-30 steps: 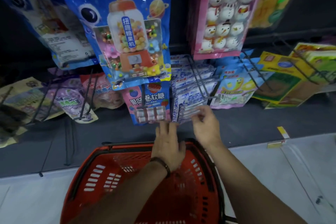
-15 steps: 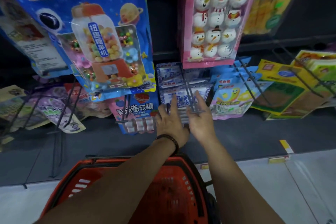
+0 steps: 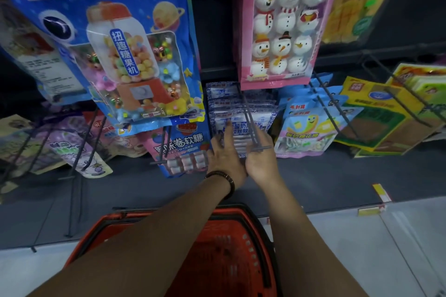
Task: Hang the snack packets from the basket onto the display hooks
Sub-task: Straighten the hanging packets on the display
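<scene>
At the middle hook [image 3: 246, 113], left hand [image 3: 224, 157] and right hand [image 3: 259, 158] have risen from the basket [image 3: 217, 246], fingers straight, pushing packets [image 3: 224, 101] back; this batch looks hung.

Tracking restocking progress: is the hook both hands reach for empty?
No, white-and-blue packets hang on the hook at the left hand and right hand.

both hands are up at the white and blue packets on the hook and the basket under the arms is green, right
Not green: the head view shows the basket is red. The rest holds: left hand and right hand are up at the white and blue packets on the hook.
</scene>
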{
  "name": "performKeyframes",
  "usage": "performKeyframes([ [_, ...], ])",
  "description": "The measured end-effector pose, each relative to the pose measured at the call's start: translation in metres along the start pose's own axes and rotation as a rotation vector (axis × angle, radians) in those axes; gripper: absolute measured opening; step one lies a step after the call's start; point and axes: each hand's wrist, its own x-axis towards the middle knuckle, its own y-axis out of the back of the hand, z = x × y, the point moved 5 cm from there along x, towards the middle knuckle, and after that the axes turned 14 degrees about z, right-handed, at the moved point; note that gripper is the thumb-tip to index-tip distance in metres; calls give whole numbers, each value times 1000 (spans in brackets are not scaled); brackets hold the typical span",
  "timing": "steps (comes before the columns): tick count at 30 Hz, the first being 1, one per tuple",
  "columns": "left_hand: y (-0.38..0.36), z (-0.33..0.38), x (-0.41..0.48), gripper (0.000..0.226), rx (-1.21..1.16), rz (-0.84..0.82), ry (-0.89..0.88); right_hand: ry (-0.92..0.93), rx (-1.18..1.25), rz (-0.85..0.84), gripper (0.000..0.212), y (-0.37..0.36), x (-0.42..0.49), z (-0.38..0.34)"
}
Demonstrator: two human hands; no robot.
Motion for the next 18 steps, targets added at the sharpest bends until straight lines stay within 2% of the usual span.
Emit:
performKeyframes([
  [3, 2, -8, -7, 116, -5, -42, -31, -36, -29, -33, 58, 3, -9, 3],
  [7, 16, -26, -27, 92, 0, -134, -58, -106, -129, -58, 42, 18, -38, -3],
  [11, 44, -51, -66, 71, 13, -249, -47, -83, -236, -132, 54, 30, -79, -17],
  [15, 91, -66, -102, 51, 62, -194, -181, 4, -387, -301, 60, 28, -118, -44],
  [18, 139, -65, -121, 38, 77, -122, -315, 28, -367, -319, 60, 33, -145, -77],
])
